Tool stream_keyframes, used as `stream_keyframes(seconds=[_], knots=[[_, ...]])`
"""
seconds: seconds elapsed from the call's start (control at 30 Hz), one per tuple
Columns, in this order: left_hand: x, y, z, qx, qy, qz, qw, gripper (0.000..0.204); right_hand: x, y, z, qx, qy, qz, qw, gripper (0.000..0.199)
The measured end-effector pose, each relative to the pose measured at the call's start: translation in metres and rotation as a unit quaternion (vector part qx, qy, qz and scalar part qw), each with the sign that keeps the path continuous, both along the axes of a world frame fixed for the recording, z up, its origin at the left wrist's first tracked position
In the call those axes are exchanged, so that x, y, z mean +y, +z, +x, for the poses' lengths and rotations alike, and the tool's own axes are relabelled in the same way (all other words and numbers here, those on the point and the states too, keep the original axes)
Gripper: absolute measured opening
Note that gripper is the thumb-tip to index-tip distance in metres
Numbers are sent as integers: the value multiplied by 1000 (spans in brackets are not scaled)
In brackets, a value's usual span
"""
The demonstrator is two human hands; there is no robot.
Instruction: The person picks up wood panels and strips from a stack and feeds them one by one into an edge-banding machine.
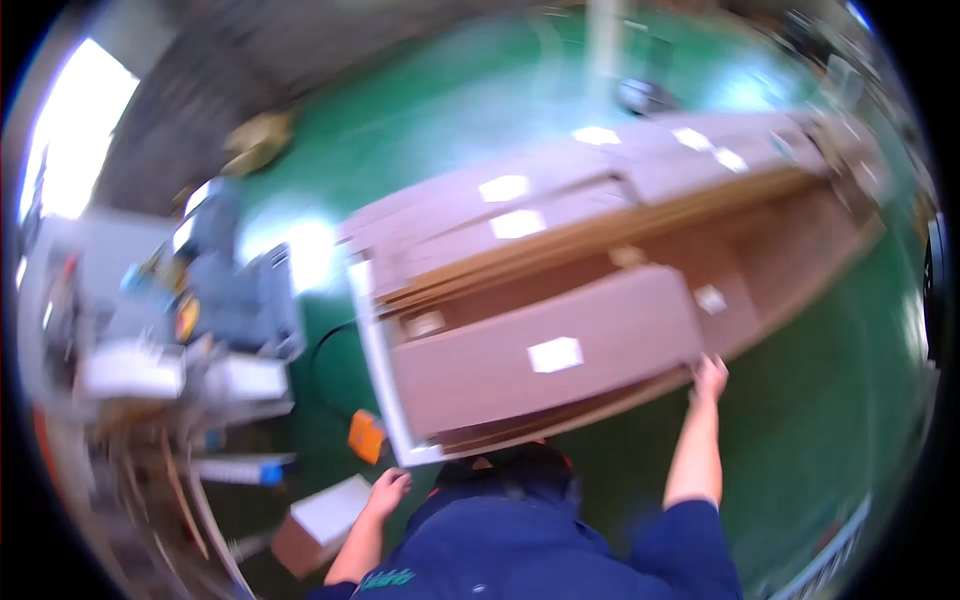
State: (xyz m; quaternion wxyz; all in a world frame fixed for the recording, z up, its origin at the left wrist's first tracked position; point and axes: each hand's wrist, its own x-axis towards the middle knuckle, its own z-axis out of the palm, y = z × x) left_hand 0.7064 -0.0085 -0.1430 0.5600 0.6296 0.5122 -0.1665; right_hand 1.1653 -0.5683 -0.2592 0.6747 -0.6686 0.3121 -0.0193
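A flat brown carton (470, 375) with a white label lies inside a long brown cardboard box (790, 300) in front of me. My right hand (710, 378) is at the near right corner of this carton, its fingers closed on the edge. Low on the left, my left hand (390, 490) hangs with its fingers curled and nothing visible in them. It is beside a small box with a white top (330, 515) and just below the white end strip (385, 390) of the long box. Motion blur softens both hands.
More brown cartons (560, 165) with white labels lie along the far side. An orange object (366, 437) with a dark cable sits on the green floor (800, 420). Tools and grey cases (235, 300) crowd the left, near a blue-ended white piece (240, 470).
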Motion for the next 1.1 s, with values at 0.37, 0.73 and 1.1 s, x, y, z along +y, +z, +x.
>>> stream_keyframes(seconds=[0.37,0.73,1.1], knots=[[-33,-38,-96,58,46,77,994,38,87,-84,-195,238,307,-22,921,12],[82,-35,-227,-161,628,19,761,52,238,17,-176,200,512,-79,832,12],[322,87,-323,-506,722,181,436,110,336,54,-220,201,574,-164,776,14]])
